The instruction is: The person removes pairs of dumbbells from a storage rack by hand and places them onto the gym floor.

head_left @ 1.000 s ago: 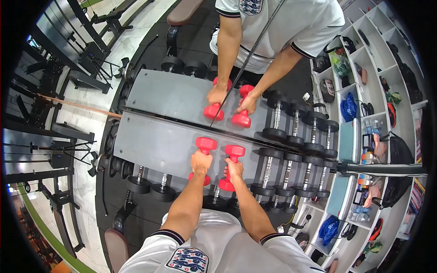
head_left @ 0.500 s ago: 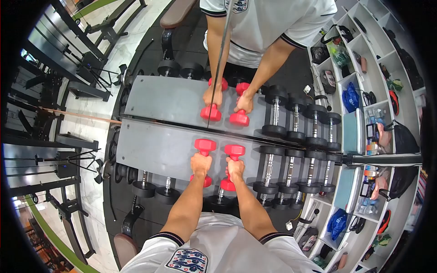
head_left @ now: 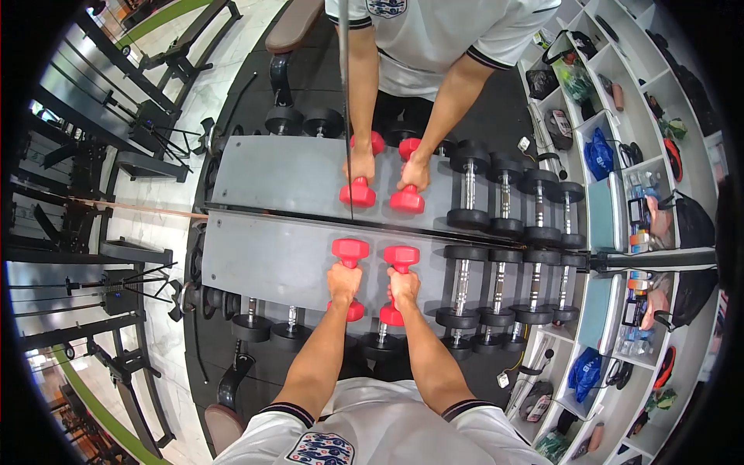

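1. Left hand [head_left: 343, 282] is closed around the handle of one red dumbbell [head_left: 350, 249]; the right hand [head_left: 404, 286] grips a second red dumbbell [head_left: 401, 256] the same way.
2. Both red dumbbells are side by side, apart, each pointing near to far. Their far heads are over the grey board [head_left: 263, 260], their near heads by its near edge. I cannot tell whether they touch it.
3. Just right of the right hand's dumbbell, a row of black dumbbells [head_left: 463, 287] with metal handles also points near to far. More black dumbbells [head_left: 291, 332] show past the board's near edge, on the left.
4. Along the board's far edge is a mirror [head_left: 346, 101], showing both arms, the red dumbbells and a white shirt.
5. Farther right, white shelves [head_left: 542, 335] hold a blue bag [head_left: 585, 373] and other items.
6. Near left, a brown bench pad [head_left: 222, 426] is partly visible; farther left are black gym machines [head_left: 120, 288] on a pale floor [head_left: 167, 349].
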The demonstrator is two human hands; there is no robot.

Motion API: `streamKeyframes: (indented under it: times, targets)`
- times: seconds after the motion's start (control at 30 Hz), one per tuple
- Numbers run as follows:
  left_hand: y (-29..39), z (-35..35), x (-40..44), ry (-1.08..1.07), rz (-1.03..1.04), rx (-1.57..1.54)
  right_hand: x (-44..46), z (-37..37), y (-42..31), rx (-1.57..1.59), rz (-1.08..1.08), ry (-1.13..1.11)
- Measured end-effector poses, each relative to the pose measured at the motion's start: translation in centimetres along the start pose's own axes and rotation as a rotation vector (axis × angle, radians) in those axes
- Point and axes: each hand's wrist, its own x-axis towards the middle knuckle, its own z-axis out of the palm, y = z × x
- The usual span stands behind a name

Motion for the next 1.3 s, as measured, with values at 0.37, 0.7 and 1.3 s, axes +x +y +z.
streamKeyframes:
  times: [0.37,0.7,1.3]
  targets:
    - [-0.3,0.4,-0.2,-0.001,-0.028,-0.059,-0.1,-0.3,0.1,0.014,0.002,-0.015]
    - [0.6,-0.6,-1.2,0.006,0.028,-0.077,0.6,0.1,0.4,-0.032,0.002,-0.002]
    - [-1.9,-1.6,-5.4,-0.09,-0.049,-0.511,1.2,0.1,1.1,-0.035,-0.063,0.006]
